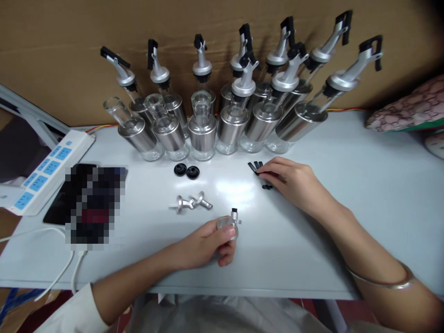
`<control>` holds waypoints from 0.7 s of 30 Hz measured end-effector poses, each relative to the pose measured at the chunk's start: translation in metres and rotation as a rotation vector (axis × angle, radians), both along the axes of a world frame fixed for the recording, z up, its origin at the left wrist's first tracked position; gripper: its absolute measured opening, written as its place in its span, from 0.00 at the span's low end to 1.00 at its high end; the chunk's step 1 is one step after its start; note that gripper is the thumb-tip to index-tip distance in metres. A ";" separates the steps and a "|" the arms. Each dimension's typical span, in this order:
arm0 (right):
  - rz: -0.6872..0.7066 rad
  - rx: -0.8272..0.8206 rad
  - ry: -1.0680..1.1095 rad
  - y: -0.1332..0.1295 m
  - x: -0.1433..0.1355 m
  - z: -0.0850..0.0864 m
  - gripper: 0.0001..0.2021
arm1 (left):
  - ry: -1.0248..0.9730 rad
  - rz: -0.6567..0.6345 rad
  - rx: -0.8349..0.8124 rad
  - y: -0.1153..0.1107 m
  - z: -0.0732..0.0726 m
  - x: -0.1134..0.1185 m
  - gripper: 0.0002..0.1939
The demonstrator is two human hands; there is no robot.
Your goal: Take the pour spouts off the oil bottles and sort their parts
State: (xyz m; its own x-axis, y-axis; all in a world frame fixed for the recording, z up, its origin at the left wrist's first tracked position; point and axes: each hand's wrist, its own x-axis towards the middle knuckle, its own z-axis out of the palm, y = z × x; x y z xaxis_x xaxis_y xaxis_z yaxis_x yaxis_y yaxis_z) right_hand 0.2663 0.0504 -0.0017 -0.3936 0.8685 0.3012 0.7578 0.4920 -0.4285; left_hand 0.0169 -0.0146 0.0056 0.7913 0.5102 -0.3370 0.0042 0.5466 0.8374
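- Being pinched in the head view, a silver spout (234,218) with a small black tip is held above the near part of the table (294,263) by the left hand (208,243).
- The spout is judged to be light and stiff, with a smooth finish that may be slippery; it is best gripped around its wide round collar, so that no strain is put on the narrow neck or the small side lug.
- By the left hand, the thumb is pressed over the collar and the fingers are curled beneath, closed around the spout.
- By the right hand (293,180), the thumb and forefinger are brought narrowly together at the thin black levers (253,167); whether one is gripped cannot be told.
- The levers are probably light and slick, best picked up by their long edges; small black pieces (267,187) are seen just beside them.
- Two spare spouts (179,204) and two black stoppers (193,172) are laid between the hands and the glass bottles (203,138), which are likely heavier, breakable and best grasped around their metal sleeves.
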 end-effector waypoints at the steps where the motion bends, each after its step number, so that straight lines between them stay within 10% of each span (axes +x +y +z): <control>1: -0.001 0.002 0.001 0.001 0.000 0.000 0.09 | 0.003 0.000 -0.012 0.000 0.000 0.000 0.27; 21: -0.022 0.026 0.007 0.003 -0.002 -0.004 0.08 | -0.024 0.016 -0.033 -0.001 -0.001 0.001 0.27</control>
State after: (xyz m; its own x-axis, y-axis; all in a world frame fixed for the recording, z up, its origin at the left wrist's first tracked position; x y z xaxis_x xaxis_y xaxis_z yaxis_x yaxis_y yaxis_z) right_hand 0.2643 0.0539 -0.0062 -0.3720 0.8690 0.3263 0.7659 0.4859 -0.4210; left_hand 0.0184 -0.0151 0.0047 0.7908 0.5120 -0.3352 -0.0247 0.5740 0.8185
